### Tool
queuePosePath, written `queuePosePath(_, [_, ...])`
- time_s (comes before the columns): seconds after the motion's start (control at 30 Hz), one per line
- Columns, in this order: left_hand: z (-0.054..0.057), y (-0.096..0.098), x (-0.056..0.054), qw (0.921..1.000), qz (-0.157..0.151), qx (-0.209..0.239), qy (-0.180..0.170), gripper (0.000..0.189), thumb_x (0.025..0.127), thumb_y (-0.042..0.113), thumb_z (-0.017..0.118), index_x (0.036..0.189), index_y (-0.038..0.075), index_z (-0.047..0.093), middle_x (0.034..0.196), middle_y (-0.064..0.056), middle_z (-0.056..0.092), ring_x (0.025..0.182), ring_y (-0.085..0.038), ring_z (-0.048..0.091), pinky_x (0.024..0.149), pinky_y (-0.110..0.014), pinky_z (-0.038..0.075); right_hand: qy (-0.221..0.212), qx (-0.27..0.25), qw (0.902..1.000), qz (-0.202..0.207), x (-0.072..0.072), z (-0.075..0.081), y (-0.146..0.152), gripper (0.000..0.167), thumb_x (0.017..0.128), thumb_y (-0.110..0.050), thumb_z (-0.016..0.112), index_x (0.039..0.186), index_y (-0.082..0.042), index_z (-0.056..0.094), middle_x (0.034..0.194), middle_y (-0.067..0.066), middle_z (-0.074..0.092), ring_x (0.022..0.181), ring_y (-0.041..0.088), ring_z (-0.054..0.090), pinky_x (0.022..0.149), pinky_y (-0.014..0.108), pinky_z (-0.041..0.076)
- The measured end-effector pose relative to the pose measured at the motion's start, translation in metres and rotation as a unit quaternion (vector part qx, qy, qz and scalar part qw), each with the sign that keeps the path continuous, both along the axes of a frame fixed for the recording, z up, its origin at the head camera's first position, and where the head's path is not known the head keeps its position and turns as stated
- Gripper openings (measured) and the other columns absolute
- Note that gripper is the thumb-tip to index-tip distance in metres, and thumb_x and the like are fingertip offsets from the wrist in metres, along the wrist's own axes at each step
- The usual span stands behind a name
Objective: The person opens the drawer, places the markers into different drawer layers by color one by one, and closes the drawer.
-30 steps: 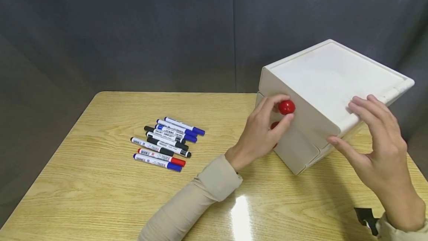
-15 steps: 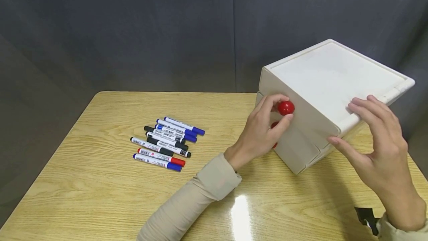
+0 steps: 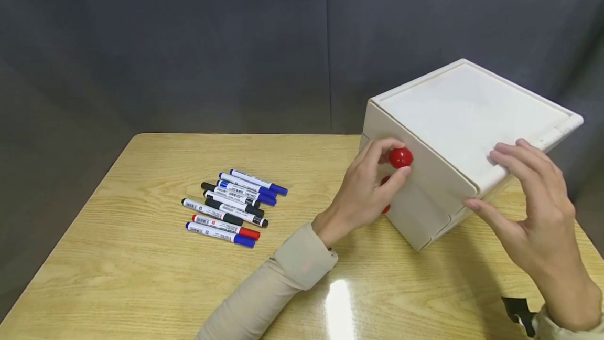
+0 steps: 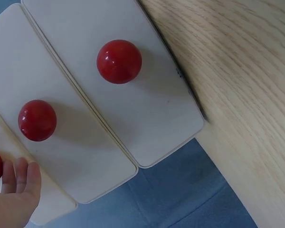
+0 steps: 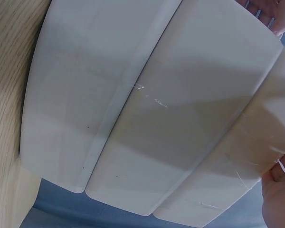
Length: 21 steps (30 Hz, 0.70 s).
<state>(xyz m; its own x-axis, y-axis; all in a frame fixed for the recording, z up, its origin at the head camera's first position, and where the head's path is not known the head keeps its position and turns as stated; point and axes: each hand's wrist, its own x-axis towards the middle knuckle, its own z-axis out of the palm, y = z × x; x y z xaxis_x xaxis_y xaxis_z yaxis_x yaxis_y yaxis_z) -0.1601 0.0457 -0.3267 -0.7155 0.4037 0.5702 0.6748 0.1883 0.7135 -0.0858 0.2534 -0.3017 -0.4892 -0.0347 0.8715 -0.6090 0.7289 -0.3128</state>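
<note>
A white three-drawer cabinet (image 3: 472, 114) stands on the table at the right, its drawer fronts facing left. My left hand (image 3: 360, 185) holds the red round knob (image 3: 400, 158) of the top drawer between thumb and fingers. Two more red knobs show in the left wrist view, one on the middle drawer (image 4: 71, 156) and one on the bottom drawer (image 4: 156, 114). My right hand (image 3: 542, 214) rests on the cabinet's near top edge, fingers spread on top and thumb at the front corner.
Several capped whiteboard markers (image 3: 231, 203), blue, black and red, lie in a loose row on the wooden table (image 3: 118, 256), left of the cabinet. A small black piece (image 3: 516, 309) lies by the right sleeve. A dark curtain (image 3: 236, 46) hangs behind.
The head view has shifted slightly. A thin seam now shows more clearly along the top drawer front's upper edge. Both hands keep their places on knob and cabinet edge.
</note>
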Motion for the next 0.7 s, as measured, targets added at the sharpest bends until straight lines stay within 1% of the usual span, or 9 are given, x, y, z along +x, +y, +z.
queuePosePath(0.2, [-0.0002,-0.0015,0.0012,1.0,-0.002,0.005,-0.001,0.034,0.096,0.01,0.06,0.127,0.002,0.049,0.117,-0.011,0.059,0.104,-0.02,0.057,0.093,-0.018,0.051,0.012,0.0,0.9999,0.005,-0.0003,0.0013,-0.001,0.08,0.087,-0.063,0.062,0.111,0.014,0.063,0.125,0.021,0.066,0.136,0.016,0.049,0.119,0.032,0.032])
queuePosePath(0.33, [-0.0044,-0.003,0.0054,0.9999,-0.002,0.009,-0.007,0.034,0.096,0.01,0.06,0.127,0.002,0.049,0.118,-0.011,0.059,0.104,-0.021,0.057,0.093,-0.019,0.052,0.01,0.001,0.9999,0.014,0.0015,-0.0029,0.0004,0.079,0.087,-0.061,0.062,0.112,0.014,0.063,0.127,0.016,0.066,0.137,0.016,0.049,0.12,0.032,0.032])
queuePosePath(0.47, [-0.0062,-0.0036,0.0062,0.9999,-0.002,0.012,0.002,0.034,0.096,0.01,0.059,0.127,0.001,0.049,0.119,-0.011,0.06,0.105,-0.021,0.058,0.094,-0.021,0.051,0.014,0.002,0.9997,0.018,0.0004,-0.0056,0.0032,0.079,0.087,-0.061,0.063,0.113,0.013,0.063,0.126,0.018,0.066,0.137,0.019,0.049,0.12,0.033,0.032])
queuePosePath(0.7, [-0.0021,-0.0051,0.0046,0.9999,-0.001,0.007,0.012,0.035,0.096,0.01,0.059,0.128,0.001,0.049,0.118,-0.011,0.06,0.106,-0.021,0.058,0.096,-0.023,0.051,0.021,0.003,0.9996,0.017,-0.0041,-0.0066,0.0086,0.078,0.087,-0.061,0.064,0.115,0.012,0.064,0.126,0.019,0.066,0.136,0.023,0.05,0.12,0.034,0.033])
